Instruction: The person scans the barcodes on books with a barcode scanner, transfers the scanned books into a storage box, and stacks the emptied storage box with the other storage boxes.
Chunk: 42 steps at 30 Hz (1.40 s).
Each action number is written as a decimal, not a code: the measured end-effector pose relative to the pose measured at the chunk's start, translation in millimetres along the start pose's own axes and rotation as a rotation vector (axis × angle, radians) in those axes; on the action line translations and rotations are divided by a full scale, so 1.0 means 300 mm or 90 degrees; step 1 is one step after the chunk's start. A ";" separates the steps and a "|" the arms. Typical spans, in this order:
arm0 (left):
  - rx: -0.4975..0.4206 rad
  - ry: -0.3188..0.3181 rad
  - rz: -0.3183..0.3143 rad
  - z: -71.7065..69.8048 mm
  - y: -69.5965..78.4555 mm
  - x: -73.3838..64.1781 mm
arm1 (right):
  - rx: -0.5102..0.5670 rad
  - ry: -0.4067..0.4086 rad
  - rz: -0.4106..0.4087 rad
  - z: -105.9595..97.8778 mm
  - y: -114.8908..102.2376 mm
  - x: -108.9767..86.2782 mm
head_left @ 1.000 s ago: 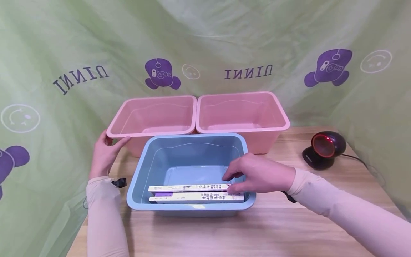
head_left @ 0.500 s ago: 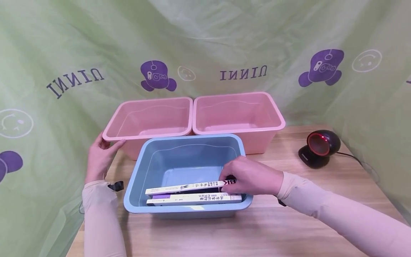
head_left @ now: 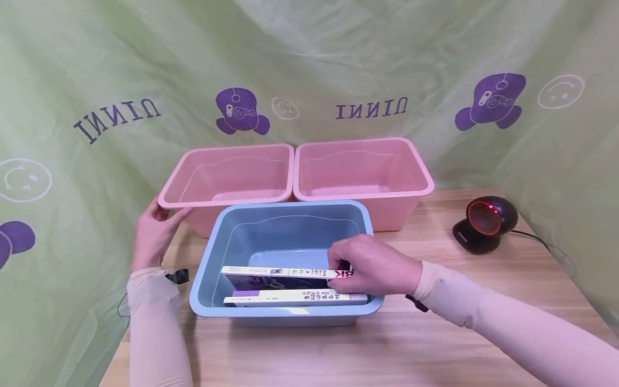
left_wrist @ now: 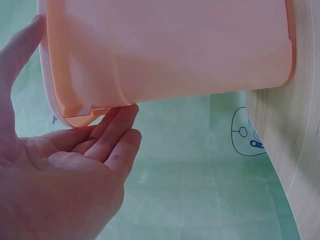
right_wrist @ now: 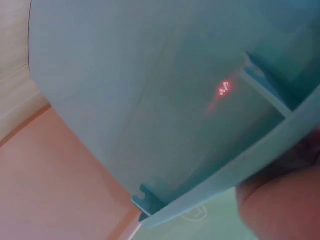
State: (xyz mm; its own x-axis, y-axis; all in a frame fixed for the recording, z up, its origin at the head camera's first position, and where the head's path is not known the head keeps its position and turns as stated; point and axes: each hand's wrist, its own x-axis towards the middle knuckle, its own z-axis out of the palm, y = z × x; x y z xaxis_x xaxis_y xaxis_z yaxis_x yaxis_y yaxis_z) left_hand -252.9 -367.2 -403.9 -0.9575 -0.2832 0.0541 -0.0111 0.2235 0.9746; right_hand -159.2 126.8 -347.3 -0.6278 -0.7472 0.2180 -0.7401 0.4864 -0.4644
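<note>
A book [head_left: 280, 272] with a white spine and dark cover sits spine up inside a blue bin [head_left: 290, 226], pinched at its right end between the thumb and fingers of the right hand [head_left: 372, 264]; its lower edge is hidden. Just nearer, with a gap between, a second book [head_left: 290, 298] also shows its spine, close to the bin's near rim. Behind the blue bin stand two pink bins side by side. The left hand [head_left: 156, 235] holds the near left corner of the left pink bin [head_left: 232, 203], thumb on the front of the rim and fingers around the side. The right pink bin [head_left: 367, 194] is untouched. Farther right, a black scanner [head_left: 485, 223] glows red on the wooden table [head_left: 435, 344], and a red spot of light shows on the blue bin's outer wall. A green curtain [head_left: 300, 54] with purple prints hangs behind.
</note>
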 end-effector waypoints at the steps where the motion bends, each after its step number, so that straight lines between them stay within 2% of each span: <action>1: 0.000 0.002 -0.004 0.003 0.001 0.001 | 0.007 0.002 -0.007 0.001 0.003 0.002; 4: 0.017 0.006 -0.012 0.011 0.003 0.002 | 0.020 0.006 -0.026 0.002 0.013 0.008; 10: 0.006 0.009 -0.017 0.024 0.005 0.001 | 0.041 0.035 -0.060 0.004 0.031 0.007; 19: -0.008 0.007 -0.009 0.048 0.000 0.014 | 0.050 0.149 -0.122 -0.040 0.029 -0.016; 22: -0.025 0.008 0.001 0.054 -0.004 0.019 | 0.055 0.192 -0.142 -0.078 0.019 -0.020; 26: -0.047 0.010 0.014 0.061 -0.005 0.021 | 0.070 0.236 -0.138 -0.146 -0.006 -0.027; 34: -0.087 0.018 0.031 0.058 -0.005 0.024 | 0.097 0.273 -0.127 -0.323 -0.086 -0.044; 38: -0.092 0.018 0.021 0.057 -0.007 0.018 | 0.085 0.304 -0.091 -0.404 -0.120 -0.073; 42: -0.080 0.015 0.012 0.060 -0.006 0.016 | 0.050 0.346 -0.051 -0.462 -0.122 -0.128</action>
State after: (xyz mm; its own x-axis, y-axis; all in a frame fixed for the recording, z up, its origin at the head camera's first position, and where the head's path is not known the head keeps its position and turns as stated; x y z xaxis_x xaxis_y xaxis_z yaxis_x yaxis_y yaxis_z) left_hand -262.5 -352.2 -409.2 -0.9504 -0.3016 0.0755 0.0438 0.1105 0.9929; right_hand -141.6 200.5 -219.6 -0.6200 -0.4290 0.6570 -0.7833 0.3869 -0.4865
